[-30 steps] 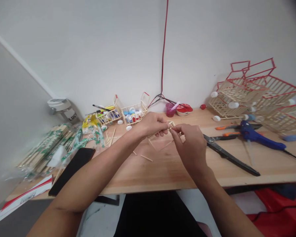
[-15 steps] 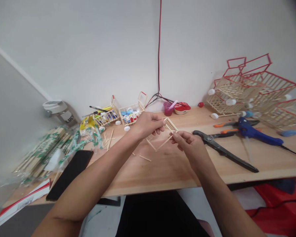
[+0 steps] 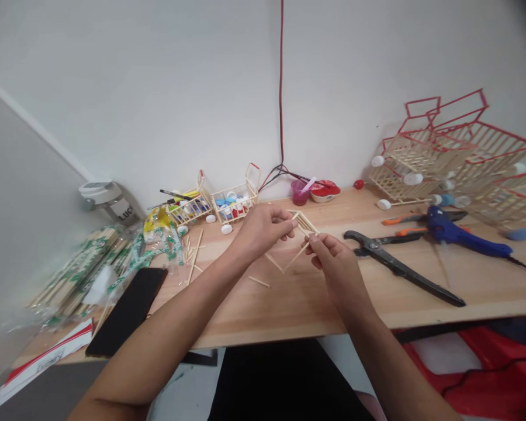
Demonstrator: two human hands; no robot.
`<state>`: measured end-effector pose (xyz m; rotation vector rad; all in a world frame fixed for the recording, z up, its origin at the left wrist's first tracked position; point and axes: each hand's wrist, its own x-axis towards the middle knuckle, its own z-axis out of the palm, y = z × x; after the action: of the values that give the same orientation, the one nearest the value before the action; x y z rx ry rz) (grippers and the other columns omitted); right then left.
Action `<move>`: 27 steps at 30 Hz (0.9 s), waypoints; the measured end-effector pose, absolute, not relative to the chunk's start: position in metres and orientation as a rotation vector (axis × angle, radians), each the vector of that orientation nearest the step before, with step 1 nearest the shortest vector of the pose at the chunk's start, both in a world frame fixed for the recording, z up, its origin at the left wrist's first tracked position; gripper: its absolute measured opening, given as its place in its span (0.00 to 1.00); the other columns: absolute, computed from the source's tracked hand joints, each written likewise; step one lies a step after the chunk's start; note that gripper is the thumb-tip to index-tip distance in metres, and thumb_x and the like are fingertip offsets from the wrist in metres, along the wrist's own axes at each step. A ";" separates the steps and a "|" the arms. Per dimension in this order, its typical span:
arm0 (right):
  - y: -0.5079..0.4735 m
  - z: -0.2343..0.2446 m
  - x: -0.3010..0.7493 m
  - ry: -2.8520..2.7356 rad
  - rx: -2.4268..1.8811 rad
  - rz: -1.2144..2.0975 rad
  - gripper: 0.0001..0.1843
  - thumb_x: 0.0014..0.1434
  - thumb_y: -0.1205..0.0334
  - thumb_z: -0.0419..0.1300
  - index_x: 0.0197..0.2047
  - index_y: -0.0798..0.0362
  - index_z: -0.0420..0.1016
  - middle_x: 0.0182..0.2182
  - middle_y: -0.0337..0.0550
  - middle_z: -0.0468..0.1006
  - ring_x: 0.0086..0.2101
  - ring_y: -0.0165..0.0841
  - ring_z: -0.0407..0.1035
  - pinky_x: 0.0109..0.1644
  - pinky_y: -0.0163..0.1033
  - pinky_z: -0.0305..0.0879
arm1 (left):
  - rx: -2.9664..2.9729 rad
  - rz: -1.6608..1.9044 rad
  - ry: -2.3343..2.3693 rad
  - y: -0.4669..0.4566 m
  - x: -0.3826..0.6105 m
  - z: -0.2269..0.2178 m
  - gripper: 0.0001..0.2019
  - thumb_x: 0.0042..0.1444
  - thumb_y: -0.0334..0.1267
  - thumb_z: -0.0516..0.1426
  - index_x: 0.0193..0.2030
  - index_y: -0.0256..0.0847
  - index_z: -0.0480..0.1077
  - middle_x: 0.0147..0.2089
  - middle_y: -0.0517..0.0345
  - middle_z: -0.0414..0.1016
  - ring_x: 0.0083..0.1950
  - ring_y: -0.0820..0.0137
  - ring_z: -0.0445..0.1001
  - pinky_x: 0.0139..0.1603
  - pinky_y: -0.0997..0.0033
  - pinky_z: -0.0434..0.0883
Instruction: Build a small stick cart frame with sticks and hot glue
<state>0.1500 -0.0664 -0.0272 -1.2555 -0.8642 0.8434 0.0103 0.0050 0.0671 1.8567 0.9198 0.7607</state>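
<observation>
A small frame of thin wooden sticks (image 3: 296, 257) is held just over the table between my two hands. My left hand (image 3: 267, 227) is closed on its upper left corner, thumb and fingers pinched together; part of the frame is hidden behind that hand. On the right side, my right hand (image 3: 331, 251) pinches the frame where several parallel sticks meet a corner. One loose cut stick (image 3: 259, 282) lies on the table below my left hand. Black-handled cutters (image 3: 403, 268) rest just right of my right hand.
Several stick carts (image 3: 456, 152) with red rims stand stacked at the back right, near a blue glue gun (image 3: 469, 234). Two small carts (image 3: 234, 204) hold little paint pots. Packed sticks (image 3: 76, 269) and a phone (image 3: 127, 313) lie left. A purple cup (image 3: 300, 193) stands behind.
The view has shifted slightly. Both hands keep their pinch on the stick frame, which has moved very little.
</observation>
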 end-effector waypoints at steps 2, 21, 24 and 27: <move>-0.066 -0.028 0.148 -0.855 -1.250 0.844 0.19 0.57 0.44 0.63 0.30 0.52 0.73 0.27 0.36 0.72 0.24 0.26 0.57 0.28 0.35 0.53 | 1.876 0.754 0.923 0.004 0.010 0.067 0.03 0.54 0.29 0.61 0.30 0.32 0.75 0.24 0.60 0.75 0.25 0.78 0.70 0.28 0.80 0.66; -0.068 -0.030 0.138 -0.710 -1.015 1.192 0.17 0.53 0.45 0.67 0.31 0.51 0.73 0.33 0.41 0.75 0.32 0.30 0.66 0.31 0.35 0.61 | 1.964 0.759 0.994 0.003 0.012 0.058 0.09 0.55 0.32 0.58 0.25 0.35 0.73 0.22 0.61 0.74 0.24 0.77 0.70 0.29 0.78 0.65; -0.068 -0.028 0.137 -0.625 -0.935 1.247 0.17 0.51 0.48 0.69 0.30 0.52 0.72 0.31 0.40 0.73 0.30 0.28 0.64 0.29 0.33 0.60 | 2.090 0.702 0.970 0.002 0.008 0.060 0.13 0.60 0.37 0.56 0.27 0.35 0.75 0.26 0.57 0.77 0.29 0.74 0.72 0.33 0.75 0.66; -0.067 -0.029 0.141 -0.581 -0.916 1.233 0.17 0.50 0.48 0.70 0.31 0.51 0.71 0.30 0.38 0.72 0.29 0.28 0.64 0.28 0.34 0.59 | 2.227 0.669 0.922 -0.004 -0.004 0.066 0.14 0.64 0.39 0.53 0.35 0.35 0.78 0.36 0.54 0.82 0.39 0.69 0.77 0.41 0.72 0.69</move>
<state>0.1409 -0.0673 -0.0286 -0.9158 -0.5813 1.2334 -0.0044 -0.0041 0.0665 2.2265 0.9218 0.6688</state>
